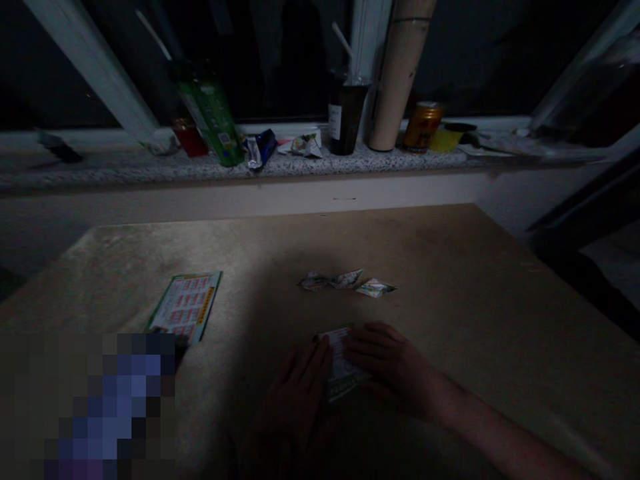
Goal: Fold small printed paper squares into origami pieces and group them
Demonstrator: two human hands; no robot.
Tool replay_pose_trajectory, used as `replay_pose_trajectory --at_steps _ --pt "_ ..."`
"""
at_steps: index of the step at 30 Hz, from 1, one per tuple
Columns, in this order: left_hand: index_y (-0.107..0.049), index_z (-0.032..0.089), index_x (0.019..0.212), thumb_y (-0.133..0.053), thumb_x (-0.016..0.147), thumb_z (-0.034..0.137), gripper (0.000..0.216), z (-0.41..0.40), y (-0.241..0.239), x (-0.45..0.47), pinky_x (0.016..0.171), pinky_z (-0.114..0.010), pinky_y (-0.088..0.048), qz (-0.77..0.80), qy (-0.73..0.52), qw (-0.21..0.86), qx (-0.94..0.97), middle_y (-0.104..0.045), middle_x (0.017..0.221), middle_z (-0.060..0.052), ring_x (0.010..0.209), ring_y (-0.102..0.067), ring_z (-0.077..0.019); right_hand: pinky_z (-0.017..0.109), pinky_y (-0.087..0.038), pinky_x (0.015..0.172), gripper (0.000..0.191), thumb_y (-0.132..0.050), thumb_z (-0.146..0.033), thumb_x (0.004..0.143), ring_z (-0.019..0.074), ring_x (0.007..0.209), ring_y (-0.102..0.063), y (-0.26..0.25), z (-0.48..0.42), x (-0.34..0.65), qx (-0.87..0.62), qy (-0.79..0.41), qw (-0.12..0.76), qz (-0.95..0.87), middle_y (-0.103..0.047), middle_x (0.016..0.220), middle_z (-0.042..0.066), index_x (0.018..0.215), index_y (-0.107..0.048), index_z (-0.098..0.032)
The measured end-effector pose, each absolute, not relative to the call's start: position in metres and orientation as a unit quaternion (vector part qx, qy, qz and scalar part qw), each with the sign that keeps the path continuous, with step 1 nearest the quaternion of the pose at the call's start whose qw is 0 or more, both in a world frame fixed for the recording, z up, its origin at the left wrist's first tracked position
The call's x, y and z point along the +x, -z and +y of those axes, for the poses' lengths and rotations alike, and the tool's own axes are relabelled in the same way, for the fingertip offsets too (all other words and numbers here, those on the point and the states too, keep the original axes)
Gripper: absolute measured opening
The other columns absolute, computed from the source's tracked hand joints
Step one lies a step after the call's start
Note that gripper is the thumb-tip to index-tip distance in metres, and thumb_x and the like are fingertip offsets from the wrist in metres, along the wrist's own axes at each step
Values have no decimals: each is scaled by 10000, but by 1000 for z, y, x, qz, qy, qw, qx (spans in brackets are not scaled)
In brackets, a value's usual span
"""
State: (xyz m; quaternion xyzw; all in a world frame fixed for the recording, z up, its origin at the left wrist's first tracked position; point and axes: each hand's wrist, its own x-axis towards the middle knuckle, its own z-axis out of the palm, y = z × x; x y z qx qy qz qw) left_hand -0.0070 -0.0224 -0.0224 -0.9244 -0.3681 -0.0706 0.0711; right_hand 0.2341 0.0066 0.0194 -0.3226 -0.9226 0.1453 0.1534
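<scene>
A printed paper sheet (342,363) lies flat on the table between my two hands. My left hand (300,383) rests along its left edge, fingers stretched out and pointing away from me. From the right, my right hand (383,357) lies flat over the sheet's right side with its fingers extended. Deep shadow covers the left hand and the near part of the sheet. Just beyond the hands sit small folded paper pieces, among them a diamond-shaped one (377,287) and a crumpled-looking one (315,281).
A stack of printed sheets (187,303) lies on the table (435,267) at left. Along the granite windowsill (290,167) stand a green bottle (215,120), a dark cup with a straw (345,123), a cardboard tube (397,80) and an orange can (423,127). Pixelation hides the lower left corner.
</scene>
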Motion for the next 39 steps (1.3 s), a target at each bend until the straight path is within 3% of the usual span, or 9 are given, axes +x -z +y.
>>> replay_pose_trajectory --at_steps 4,7,10,12,15,20,26,31,39 --pt "-305 106 1400 -353 841 587 739 -22 24 -7 1056 -424 -154 -390 85 88 -913 -375 1415 -147 1299 -291 -294 441 -343 989 516 -488 -439 877 255 1179 -481 -14 2 232 -303 -72 149 -939 -545 1284 96 1308 -445 -158" --pt "-330 114 1390 -344 845 611 738 -24 12 -6 1049 -425 -165 -402 56 78 -911 -350 1423 -172 1298 -299 -299 439 -365 951 493 -505 -408 878 270 1101 -529 -11 3 229 -272 7 150 -951 -586 1230 105 1288 -463 -137" --pt "-315 143 1398 -346 852 599 712 -25 -1 -5 1055 -415 -170 -411 30 50 -910 -334 1440 -136 1304 -300 -283 402 -405 876 359 -504 -381 882 244 959 -587 -15 10 225 -261 26 167 -950 -656 1089 111 1138 -581 -142" --pt "-259 103 1414 -369 847 591 755 -24 -6 -6 1065 -414 -163 -419 31 35 -907 -329 1441 -137 1313 -286 -277 358 -430 774 262 -495 -356 886 207 804 -602 -20 18 222 -285 -12 180 -941 -691 882 84 982 -642 -160" --pt "-146 54 1430 -398 865 518 773 -22 -6 -6 1074 -421 -154 -421 60 26 -905 -355 1426 -148 1307 -302 -267 314 -409 676 205 -489 -310 895 173 693 -572 -25 29 216 -352 -85 199 -911 -645 710 33 843 -647 -189" --pt "-41 18 1426 -415 876 441 788 -22 -4 -4 1057 -438 -211 -431 91 32 -897 -423 1374 -181 1260 -383 -261 328 -397 730 154 -533 -289 870 193 772 -562 -20 35 207 -432 -134 233 -861 -628 788 49 853 -635 -175" --pt "-203 119 1427 -503 808 429 754 -40 -13 9 1036 -480 -204 -461 103 97 -876 -247 1470 -167 1322 -243 -346 347 -391 750 124 -537 -260 868 211 803 -546 -12 34 204 -466 -121 236 -844 -613 817 57 877 -634 -184" --pt "-366 66 1358 -393 847 485 662 -51 -23 25 1058 -380 -190 -397 92 90 -909 -382 1414 -131 1306 -293 -266 343 -392 751 110 -553 -259 858 212 808 -543 -9 34 204 -467 -103 233 -847 -615 830 65 862 -629 -180" --pt "-316 74 1389 -378 846 525 708 -44 -18 28 1049 -394 -226 -429 50 17 -902 -368 1423 -125 1294 -326 -270 348 -397 766 124 -556 -259 855 216 837 -542 -7 33 205 -475 -113 239 -839 -614 877 65 925 -625 -183"
